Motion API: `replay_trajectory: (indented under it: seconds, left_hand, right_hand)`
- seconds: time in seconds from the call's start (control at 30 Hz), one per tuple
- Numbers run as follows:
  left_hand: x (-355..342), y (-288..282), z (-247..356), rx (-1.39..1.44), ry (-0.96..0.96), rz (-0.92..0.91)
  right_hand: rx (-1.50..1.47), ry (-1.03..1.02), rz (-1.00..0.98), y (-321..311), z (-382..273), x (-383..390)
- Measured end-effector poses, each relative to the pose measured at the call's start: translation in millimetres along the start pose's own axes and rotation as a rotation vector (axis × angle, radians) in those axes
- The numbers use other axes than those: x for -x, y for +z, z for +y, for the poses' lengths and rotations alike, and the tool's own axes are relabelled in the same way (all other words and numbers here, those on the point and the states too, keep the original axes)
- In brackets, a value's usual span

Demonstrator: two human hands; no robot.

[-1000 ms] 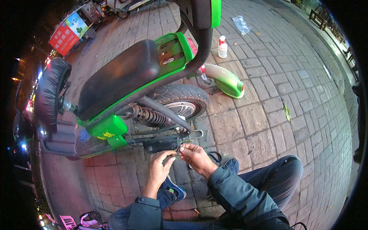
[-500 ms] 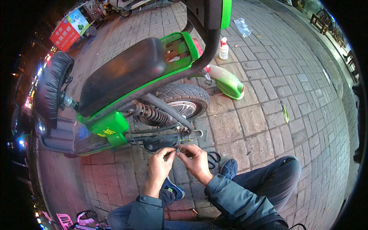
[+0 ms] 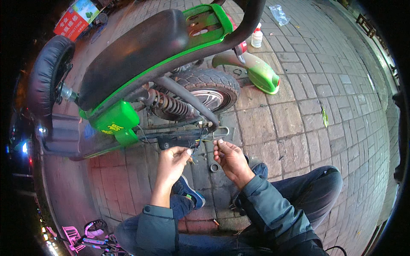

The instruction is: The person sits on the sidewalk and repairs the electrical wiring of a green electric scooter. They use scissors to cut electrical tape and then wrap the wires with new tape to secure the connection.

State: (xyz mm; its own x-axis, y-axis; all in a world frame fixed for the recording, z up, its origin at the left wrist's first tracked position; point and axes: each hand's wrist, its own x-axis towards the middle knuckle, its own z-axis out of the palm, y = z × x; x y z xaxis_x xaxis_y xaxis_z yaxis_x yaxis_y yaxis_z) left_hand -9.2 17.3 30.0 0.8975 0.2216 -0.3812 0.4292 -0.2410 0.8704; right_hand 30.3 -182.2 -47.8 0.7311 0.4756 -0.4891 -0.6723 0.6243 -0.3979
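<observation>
Both my hands are at the rear end of a green-and-black electric scooter [image 3: 112,119]. With thumb and fingers closed, my right hand [image 3: 232,160] pinches the end of a thin yellow wire [image 3: 206,140], which runs out from a bundle beside a long dark box [image 3: 173,141] below the swingarm. My left hand [image 3: 171,166] is also pinched, next to several thin dark wires [image 3: 196,147]; loose wire ends stick out below its fingertips. What exactly lies between the left fingers is too small to make out. The two hands are apart.
A small black ring [image 3: 214,168] lies on the paving between my hands. The scooter's rear wheel [image 3: 213,91] is beyond them. A detached green mudguard [image 3: 264,77], a white bottle [image 3: 256,38] and a clear plastic bag [image 3: 279,15] lie farther right. My shoe [image 3: 188,192] is below the left hand.
My hands were together at the wires and have moved apart, the right one up and rightward with the yellow wire. The view has shifted, and the black ring now shows.
</observation>
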Motion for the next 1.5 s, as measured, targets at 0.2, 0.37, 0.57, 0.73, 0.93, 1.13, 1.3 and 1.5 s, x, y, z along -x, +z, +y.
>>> replay_trajectory:
  seconds: [0.2,0.37,0.57,0.73,0.93,1.13,1.3,1.5]
  left_hand:
    - [-1,0,2,0.052,0.011,0.024]
    - [8,10,12,-0.310,0.217,0.107]
    - [11,11,16,-0.420,0.326,0.105]
    - [11,10,16,-0.454,0.370,0.084]
    - [11,10,13,-0.472,0.360,0.075]
    - [9,11,4,-0.506,0.371,0.135]
    - [8,13,1,-0.570,0.355,0.211]
    - [9,19,1,-0.595,0.357,0.302]
  right_hand:
    - [0.023,0.031,0.135,9,17,1]
    - [0.008,-0.004,0.311,14,33,6]
    - [0.408,-0.515,0.332,17,21,1]
    - [0.821,-0.587,0.312,18,7,-4]
    - [0.755,-0.511,0.207,19,8,-8]
    - [0.659,-0.522,0.157,19,4,-15]
    - [0.635,-0.437,0.120,23,5,-15]
    - [0.853,-0.574,0.281,32,8,-11]
